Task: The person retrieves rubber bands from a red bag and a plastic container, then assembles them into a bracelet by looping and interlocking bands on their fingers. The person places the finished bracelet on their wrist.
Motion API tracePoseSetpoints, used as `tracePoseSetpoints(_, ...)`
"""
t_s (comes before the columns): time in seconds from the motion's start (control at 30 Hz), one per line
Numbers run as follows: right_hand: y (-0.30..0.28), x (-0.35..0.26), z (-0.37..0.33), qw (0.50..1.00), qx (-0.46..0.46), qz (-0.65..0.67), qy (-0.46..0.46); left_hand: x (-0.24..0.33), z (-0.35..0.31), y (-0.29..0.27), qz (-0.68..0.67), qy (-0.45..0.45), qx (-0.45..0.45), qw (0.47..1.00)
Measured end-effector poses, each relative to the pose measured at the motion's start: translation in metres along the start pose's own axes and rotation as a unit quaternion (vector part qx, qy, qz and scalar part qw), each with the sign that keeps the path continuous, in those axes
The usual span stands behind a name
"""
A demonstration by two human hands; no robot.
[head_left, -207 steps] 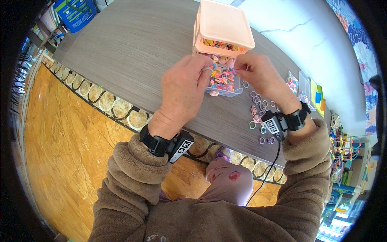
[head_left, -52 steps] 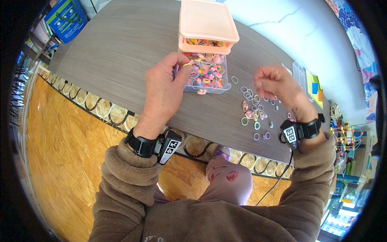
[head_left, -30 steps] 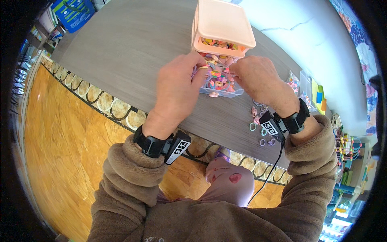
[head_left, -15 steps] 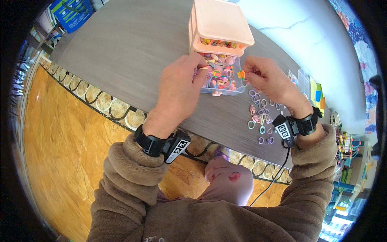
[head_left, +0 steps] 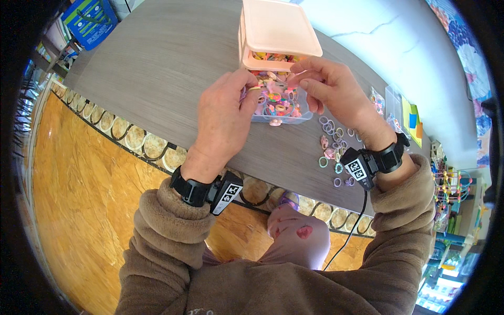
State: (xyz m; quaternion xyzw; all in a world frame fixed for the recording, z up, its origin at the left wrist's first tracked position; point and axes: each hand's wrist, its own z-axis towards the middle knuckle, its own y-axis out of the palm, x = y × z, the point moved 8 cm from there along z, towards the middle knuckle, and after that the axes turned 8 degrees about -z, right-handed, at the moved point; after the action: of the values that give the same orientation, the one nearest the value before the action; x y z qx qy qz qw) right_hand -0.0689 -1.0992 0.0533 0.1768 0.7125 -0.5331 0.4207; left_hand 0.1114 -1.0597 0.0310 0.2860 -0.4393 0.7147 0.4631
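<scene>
A clear drawer (head_left: 286, 119) full of colourful hair ties and small ornaments (head_left: 278, 100) is pulled out from a pale peach storage box (head_left: 281, 31). At its left edge, my left hand (head_left: 226, 113) is closed, thumb against the fingers, with a pale hair tie and a purple one showing at the fingertips. My right hand (head_left: 333, 92) reaches over the drawer's right side, fingers apart, and no object shows in it. On the table near my right wrist lie several loose hair ties (head_left: 337, 140), mostly purple, with pink and mint ones among them.
The grey table (head_left: 173, 63) curves along its near edge. To the right stand a clear container (head_left: 392, 105) and yellow, blue and orange paper pieces (head_left: 413, 121). A cable (head_left: 350, 236) hangs from my right wrist device. A blue bag (head_left: 90, 23) is at the far left.
My right hand has moved left over the drawer, and the orange flower ornament no longer shows at its fingertips. The left hand stays at the drawer's edge. The whole view shifts slightly.
</scene>
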Motion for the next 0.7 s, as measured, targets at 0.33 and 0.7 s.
tracePoseSetpoints(0.33,0.029,-0.001,0.009,0.899,-0.136,-0.411,-0.068,-0.006,0.005,-0.004,0.019,0.006,-0.004,1.0)
tracePoseSetpoints(0.7,0.012,-0.011,0.021,0.973,-0.057,-0.219,-0.048,-0.008,0.005,-0.002,0.009,-0.004,-0.008,1.0)
